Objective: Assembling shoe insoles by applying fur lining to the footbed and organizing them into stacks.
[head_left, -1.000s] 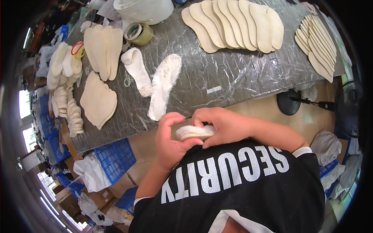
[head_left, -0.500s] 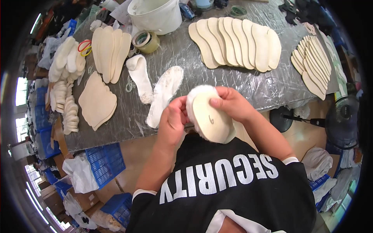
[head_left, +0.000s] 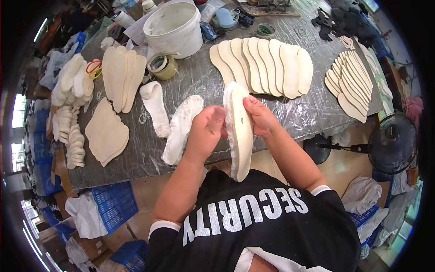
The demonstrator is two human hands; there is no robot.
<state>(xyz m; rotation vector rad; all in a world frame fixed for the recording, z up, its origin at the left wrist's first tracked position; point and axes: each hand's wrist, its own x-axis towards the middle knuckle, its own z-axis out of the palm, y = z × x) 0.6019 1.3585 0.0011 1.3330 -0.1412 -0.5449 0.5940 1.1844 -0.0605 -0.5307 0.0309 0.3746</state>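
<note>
A fleece-lined insole is held up on its edge near my chest, its cream sole side turned right and its white fluffy side turned left. My right hand grips its upper right edge, thumb on the cream face. My left hand is closed at the fluffy side, with its fingertips partly hidden by the insole. Just beyond the left hand lie a white fluffy insole and another white piece, flat on the table.
A fanned row of cream insoles lies beyond my hands, with another fan at far right. Left are insole stacks, fleece pieces, red-yellow scissors, tape rolls and a white bucket. A black fan stands right.
The held insole has turned from showing its cream face to standing nearly edge-on. Both hands keep close to it, and the whole view has shifted slightly.
</note>
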